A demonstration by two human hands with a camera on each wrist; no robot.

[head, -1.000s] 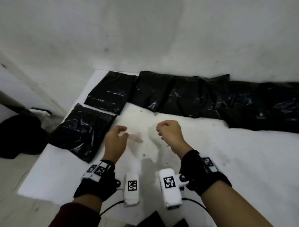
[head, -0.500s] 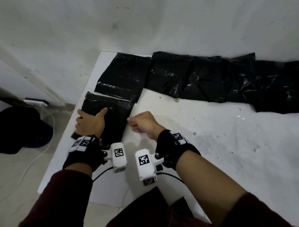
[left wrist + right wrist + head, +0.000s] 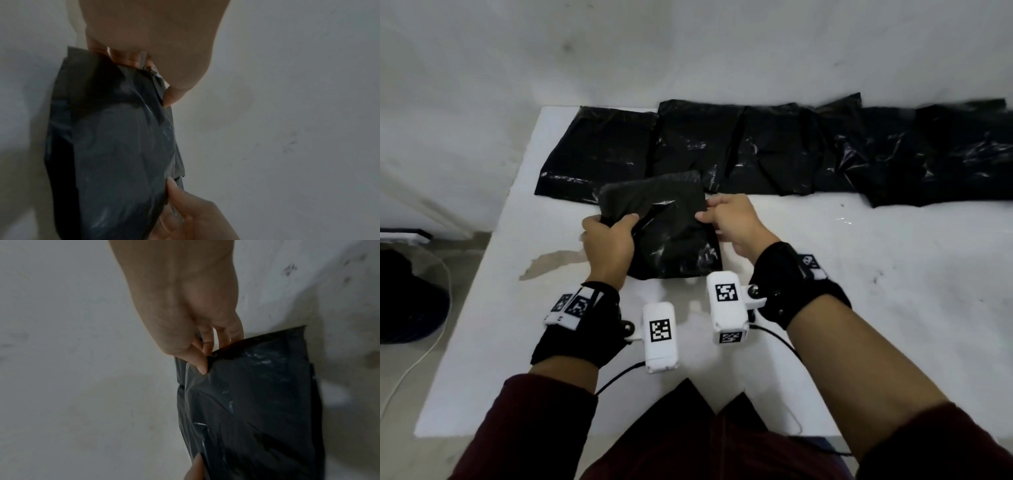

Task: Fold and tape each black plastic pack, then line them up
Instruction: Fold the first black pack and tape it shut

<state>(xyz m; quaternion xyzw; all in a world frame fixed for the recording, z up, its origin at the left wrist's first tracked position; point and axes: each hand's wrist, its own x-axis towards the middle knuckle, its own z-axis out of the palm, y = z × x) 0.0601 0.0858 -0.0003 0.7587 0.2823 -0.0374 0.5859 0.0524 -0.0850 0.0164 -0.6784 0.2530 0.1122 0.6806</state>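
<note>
A black plastic pack (image 3: 674, 240) lies in the middle of the white table (image 3: 842, 274), its far flap lifted and curling toward me. My left hand (image 3: 616, 221) grips the pack's left upper edge, fingers curled round the plastic. My right hand (image 3: 707, 210) pinches the right upper edge between thumb and fingers. In the left wrist view my left hand (image 3: 148, 68) holds the crumpled top of the pack (image 3: 115, 146). The right wrist view has my right hand (image 3: 203, 360) pinching a corner of the pack (image 3: 257, 402).
Several black packs (image 3: 774, 154) lie side by side along the back wall. A brownish stain (image 3: 551, 263) marks the table left of the held pack. On the floor at the left sit a dark object (image 3: 404, 298) and a white cable (image 3: 417, 363).
Both hands were empty over the table a second ago, with the pack at the left edge. The left hand took it, it moved to the middle, and both hands now hold it.
</note>
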